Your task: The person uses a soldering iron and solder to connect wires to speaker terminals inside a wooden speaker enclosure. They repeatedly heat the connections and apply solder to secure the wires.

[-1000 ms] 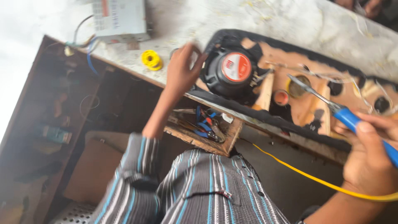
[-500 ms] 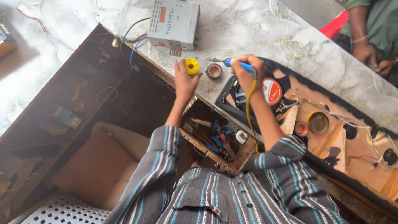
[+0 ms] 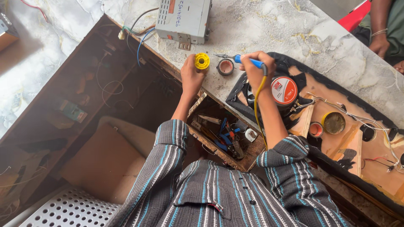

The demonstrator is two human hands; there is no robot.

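My left hand (image 3: 191, 75) grips a small yellow spool (image 3: 202, 61) resting on the marble counter (image 3: 269, 29). My right hand (image 3: 257, 67) is closed around a blue-handled soldering iron (image 3: 244, 61) with a yellow cord (image 3: 256, 101). The iron's metal tip points left, just above a small round tin (image 3: 225, 67) that sits between my two hands. Behind my right wrist lies a speaker with a red and white centre cap (image 3: 283, 90), mounted in a black-edged wooden panel (image 3: 336, 101).
A grey metal car stereo box (image 3: 183, 17) with loose wires lies at the counter's far edge. An open wooden drawer (image 3: 225, 134) of tools sits below my arms. A round yellow tin (image 3: 333, 122) rests on the panel. Another person's hand (image 3: 378, 44) is at top right.
My view has shifted closer. My left hand has settled on the yellow spool, and the right hand has brought the iron's tip over the round tin.
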